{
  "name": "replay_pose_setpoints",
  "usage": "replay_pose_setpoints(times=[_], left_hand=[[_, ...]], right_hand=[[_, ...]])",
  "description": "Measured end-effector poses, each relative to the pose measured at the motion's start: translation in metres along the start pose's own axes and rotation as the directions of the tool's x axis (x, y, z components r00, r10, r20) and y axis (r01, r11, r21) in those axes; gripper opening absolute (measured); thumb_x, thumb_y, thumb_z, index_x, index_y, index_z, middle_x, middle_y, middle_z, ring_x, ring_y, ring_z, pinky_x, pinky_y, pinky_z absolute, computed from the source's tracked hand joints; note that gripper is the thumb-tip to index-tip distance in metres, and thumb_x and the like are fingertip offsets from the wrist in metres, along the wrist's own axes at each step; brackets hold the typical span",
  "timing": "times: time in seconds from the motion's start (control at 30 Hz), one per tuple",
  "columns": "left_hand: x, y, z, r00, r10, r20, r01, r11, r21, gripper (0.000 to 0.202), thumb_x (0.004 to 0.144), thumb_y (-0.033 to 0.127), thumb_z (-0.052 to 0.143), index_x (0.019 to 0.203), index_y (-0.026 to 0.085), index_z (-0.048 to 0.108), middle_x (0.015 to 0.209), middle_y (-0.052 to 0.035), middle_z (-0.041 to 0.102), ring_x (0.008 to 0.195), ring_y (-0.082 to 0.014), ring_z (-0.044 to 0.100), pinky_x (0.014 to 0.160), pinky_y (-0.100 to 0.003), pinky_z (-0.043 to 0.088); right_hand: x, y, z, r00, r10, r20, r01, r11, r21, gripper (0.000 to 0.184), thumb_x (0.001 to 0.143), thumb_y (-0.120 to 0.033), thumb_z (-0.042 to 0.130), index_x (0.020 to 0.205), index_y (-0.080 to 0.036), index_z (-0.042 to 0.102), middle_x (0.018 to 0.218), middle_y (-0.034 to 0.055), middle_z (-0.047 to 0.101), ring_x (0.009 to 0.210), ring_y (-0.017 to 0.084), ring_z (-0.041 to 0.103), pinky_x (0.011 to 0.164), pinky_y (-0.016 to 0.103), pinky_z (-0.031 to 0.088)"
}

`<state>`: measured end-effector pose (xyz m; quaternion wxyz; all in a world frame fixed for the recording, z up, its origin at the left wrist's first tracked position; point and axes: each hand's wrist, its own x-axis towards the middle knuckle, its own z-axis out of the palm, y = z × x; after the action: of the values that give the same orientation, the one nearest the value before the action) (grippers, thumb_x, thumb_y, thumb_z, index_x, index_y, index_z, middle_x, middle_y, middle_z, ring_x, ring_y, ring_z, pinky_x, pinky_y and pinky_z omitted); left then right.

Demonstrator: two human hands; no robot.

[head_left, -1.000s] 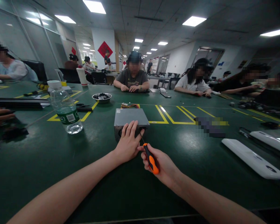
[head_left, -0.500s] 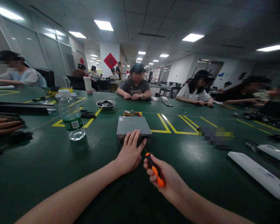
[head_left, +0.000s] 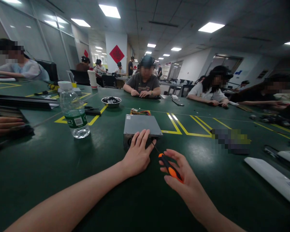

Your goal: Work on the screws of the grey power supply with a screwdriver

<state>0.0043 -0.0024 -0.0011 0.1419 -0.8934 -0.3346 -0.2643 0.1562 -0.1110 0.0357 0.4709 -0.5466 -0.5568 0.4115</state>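
A grey computer power supply (head_left: pixel 143 124) lies on the green table in front of me, with its coloured cables behind it. My left hand (head_left: pixel 137 154) grips its near edge, fingers laid over the top and thumb against the front face. An orange and black screwdriver (head_left: pixel 170 167) points at that front face, its thin shaft meeting it beside my left thumb. My right hand (head_left: pixel 181 177) holds the handle loosely, the thumb and upper fingers partly lifted off it. The screwdriver's tip is too small and dark to make out.
A water bottle (head_left: pixel 74 111) stands left of the power supply, with a metal bowl (head_left: pixel 111 102) of dark parts behind. White casings (head_left: pixel 270 177) lie at the right. Across the table sits a person (head_left: pixel 145 80). Another person's hand (head_left: pixel 4 126) is at the left edge.
My right hand has loosened and turned on the screwdriver handle, its fingers opening from a closed wrap. My left hand keeps its place on the power supply. The whole view has shifted slightly.
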Motion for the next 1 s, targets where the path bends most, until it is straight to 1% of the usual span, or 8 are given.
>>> replay_pose_setpoints(times=[0.1,0.2,0.37,0.47,0.57,0.67,0.73,1.0], left_hand=[[0.0,-0.001,0.0,1.0,-0.005,0.016,0.005,1.0,-0.008,0.059,0.074,0.022,0.055,0.13,0.018,0.038,0.145,-0.017,0.015,0.135,-0.0325,0.008,0.106,-0.05,0.013],[0.0,-0.001,0.0,1.0,-0.006,0.019,0.006,1.0,-0.012,0.059,0.075,0.023,0.054,0.131,0.018,0.037,0.146,-0.0164,0.015,0.135,-0.0325,0.008,0.106,-0.05,0.013],[0.0,-0.001,0.001,1.0,-0.003,0.002,0.003,1.0,-0.018,0.057,0.076,0.024,0.054,0.13,0.018,0.039,0.146,-0.0158,0.015,0.134,-0.0328,0.009,0.106,-0.05,0.012],[0.0,-0.001,0.001,1.0,-0.002,0.0,0.002,1.0,-0.021,0.057,0.076,0.025,0.054,0.13,0.017,0.039,0.145,-0.0168,0.015,0.134,-0.0338,0.01,0.106,-0.05,0.012],[0.0,0.0,0.001,1.0,-0.003,0.002,0.003,1.0,-0.014,0.056,0.077,0.026,0.053,0.131,0.018,0.038,0.145,-0.0167,0.017,0.134,-0.0338,0.01,0.106,-0.049,0.012],[0.0,0.0,0.001,1.0,-0.012,0.003,0.012,1.0,-0.005,0.055,0.078,0.025,0.052,0.131,0.018,0.039,0.145,-0.0154,0.018,0.134,-0.0333,0.011,0.106,-0.049,0.013],[0.001,0.0,0.001,1.0,-0.013,0.002,0.013,1.0,-0.003,0.054,0.078,0.026,0.051,0.13,0.018,0.04,0.145,-0.0151,0.017,0.134,-0.0333,0.011,0.106,-0.049,0.013],[0.001,0.002,-0.003,1.0,-0.025,0.006,0.025,1.0,-0.007,0.055,0.075,0.023,0.052,0.129,0.018,0.042,0.145,-0.0138,0.018,0.133,-0.0329,0.012,0.107,-0.049,0.013]], right_hand=[[-0.003,0.0,-0.003,0.97,-0.238,0.044,0.242,0.936,-0.256,0.043,0.075,-0.015,0.049,0.116,-0.025,0.038,0.116,0.009,0.053,0.106,0.02,0.056,0.089,0.039,0.048],[0.0,0.003,-0.006,0.88,-0.46,0.122,0.456,0.743,-0.491,0.034,0.079,-0.013,0.044,0.112,-0.023,0.043,0.117,0.0109,0.053,0.104,0.02,0.057,0.085,0.037,0.051],[0.014,0.003,-0.021,0.645,-0.62,0.447,0.701,0.248,-0.668,0.042,0.082,-0.012,0.047,0.123,-0.022,0.041,0.124,0.0136,0.054,0.092,0.018,0.063,0.068,0.026,0.053],[0.021,-0.003,-0.025,0.505,-0.63,0.59,0.775,0.031,-0.631,0.031,0.081,-0.015,0.052,0.111,-0.023,0.052,0.116,0.0122,0.06,0.069,0.012,0.064,0.059,0.021,0.048],[0.023,-0.008,-0.023,0.497,-0.65,0.575,0.786,0.055,-0.616,0.011,0.08,-0.023,0.058,0.091,-0.022,0.056,0.106,0.0104,0.065,0.062,0.011,0.062,0.055,0.021,0.047],[0.02,-0.004,-0.023,0.544,-0.663,0.514,0.792,0.205,-0.574,0.026,0.08,-0.031,0.056,0.103,-0.019,0.051,0.111,0.015,0.061,0.086,0.019,0.064,0.066,0.025,0.052],[0.018,0.001,-0.024,0.538,-0.66,0.524,0.808,0.227,-0.544,0.034,0.081,-0.024,0.051,0.113,-0.015,0.047,0.118,0.0189,0.056,0.104,0.024,0.058,0.073,0.029,0.053],[0.027,0.005,-0.031,0.435,-0.713,0.549,0.721,-0.089,-0.687,0.023,0.078,-0.02,0.059,0.099,-0.027,0.057,0.109,0.009,0.064,0.078,0.015,0.064,0.065,0.025,0.051]])
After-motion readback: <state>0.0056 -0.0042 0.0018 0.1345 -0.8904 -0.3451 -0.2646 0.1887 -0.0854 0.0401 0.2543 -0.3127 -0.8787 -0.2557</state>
